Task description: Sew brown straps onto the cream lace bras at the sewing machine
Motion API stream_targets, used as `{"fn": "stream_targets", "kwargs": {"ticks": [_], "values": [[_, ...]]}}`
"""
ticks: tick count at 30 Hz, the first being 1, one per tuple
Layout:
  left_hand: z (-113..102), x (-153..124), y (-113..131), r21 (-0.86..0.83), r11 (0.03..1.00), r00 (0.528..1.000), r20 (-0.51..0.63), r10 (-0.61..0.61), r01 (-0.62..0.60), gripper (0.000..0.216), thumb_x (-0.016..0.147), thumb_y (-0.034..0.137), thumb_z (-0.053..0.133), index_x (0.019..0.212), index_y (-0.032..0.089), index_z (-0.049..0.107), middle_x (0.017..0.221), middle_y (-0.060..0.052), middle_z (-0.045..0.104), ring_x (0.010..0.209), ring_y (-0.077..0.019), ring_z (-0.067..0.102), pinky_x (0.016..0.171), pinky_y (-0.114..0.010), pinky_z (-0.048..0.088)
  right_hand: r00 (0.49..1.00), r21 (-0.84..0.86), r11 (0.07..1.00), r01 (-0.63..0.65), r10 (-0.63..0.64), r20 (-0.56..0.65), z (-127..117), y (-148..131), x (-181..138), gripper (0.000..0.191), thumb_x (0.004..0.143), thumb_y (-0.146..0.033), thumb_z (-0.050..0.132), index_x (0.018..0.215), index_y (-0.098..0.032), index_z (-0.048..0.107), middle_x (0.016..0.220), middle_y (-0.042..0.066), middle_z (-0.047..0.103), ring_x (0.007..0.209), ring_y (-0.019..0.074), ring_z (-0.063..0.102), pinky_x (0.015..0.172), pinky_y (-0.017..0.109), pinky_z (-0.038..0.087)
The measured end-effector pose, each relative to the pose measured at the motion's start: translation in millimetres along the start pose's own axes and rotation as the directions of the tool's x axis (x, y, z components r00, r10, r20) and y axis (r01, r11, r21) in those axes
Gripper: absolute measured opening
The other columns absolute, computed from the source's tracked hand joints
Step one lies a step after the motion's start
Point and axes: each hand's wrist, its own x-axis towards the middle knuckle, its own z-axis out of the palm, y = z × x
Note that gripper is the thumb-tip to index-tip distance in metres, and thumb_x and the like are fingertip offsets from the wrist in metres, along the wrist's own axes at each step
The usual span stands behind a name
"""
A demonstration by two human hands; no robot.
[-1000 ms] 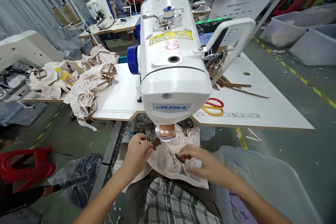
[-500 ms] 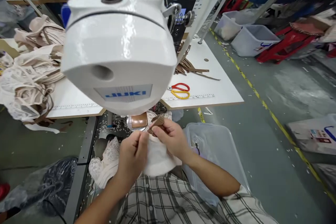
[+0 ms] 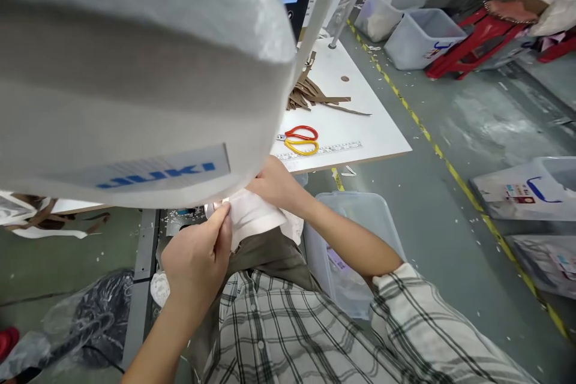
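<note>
A piece of white fabric (image 3: 254, 218) with a lace edge hangs below the head of a white JUKI sewing machine (image 3: 148, 90). My left hand (image 3: 198, 255) is closed, its thumb and index finger pinching the fabric's left edge. Over the upper right part of the fabric lies my right hand (image 3: 276, 185), its fingers hidden behind the machine head. The needle area is hidden too. More lace (image 3: 160, 289) shows beside my left forearm.
Red-and-yellow-handled scissors (image 3: 301, 141) and brown fabric strips (image 3: 315, 96) lie on the white table (image 3: 378, 126). A clear plastic bin (image 3: 382, 216) stands at my right. Further bins (image 3: 425, 42) and a red stool (image 3: 472, 42) stand beyond the yellow floor line (image 3: 423, 126).
My head has moved closer to the machine, which now fills more of the view. My right hand has gone forward under the machine head; the brown strip it held is out of sight.
</note>
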Motion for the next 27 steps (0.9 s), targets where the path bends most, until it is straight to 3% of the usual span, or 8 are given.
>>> {"fn": "stream_targets", "kwargs": {"ticks": [7, 14, 27], "values": [[-1.0, 4.3, -2.3, 0.014, 1.0, 1.0, -0.013, -0.014, 0.015, 0.026, 0.093, 0.031, 0.055, 0.109, 0.024, 0.074, 0.054, 0.004, 0.064, 0.049, -0.0134, 0.055, 0.048, -0.027, 0.027, 1.0, -0.071, 0.997, 0.005, -0.003, 0.029, 0.4, -0.1, 10.1, 0.014, 0.084, -0.032, 0.057, 0.086, -0.018, 0.058, 0.061, -0.005, 0.049, 0.066, 0.0151, 0.05, 0.073, 0.029, 0.042], [-0.8, 4.3, -1.7, 0.016, 1.0, 1.0, -0.018, -0.008, 0.008, 0.025, 0.093, 0.03, 0.056, 0.108, 0.023, 0.074, 0.06, 0.003, 0.068, 0.052, -0.0137, 0.058, 0.049, -0.025, 0.03, 1.0, -0.026, 1.0, 0.006, -0.005, 0.03, 1.9, 3.4, 9.8, 0.017, 0.087, -0.034, 0.055, 0.091, -0.018, 0.059, 0.061, -0.006, 0.048, 0.062, 0.0137, 0.047, 0.072, 0.029, 0.043], [-3.4, 7.9, -0.9, 0.047, 0.999, 0.999, 0.035, -0.028, 0.027, 0.026, 0.094, 0.031, 0.054, 0.109, 0.025, 0.074, 0.051, 0.004, 0.062, 0.048, -0.0132, 0.054, 0.047, -0.025, 0.025, 1.0, 0.009, 1.0, -0.022, 0.022, 0.02, 0.8, 1.9, 9.6, 0.019, 0.086, -0.033, 0.057, 0.096, -0.018, 0.063, 0.063, -0.004, 0.054, 0.065, 0.0149, 0.05, 0.072, 0.029, 0.043]]}}
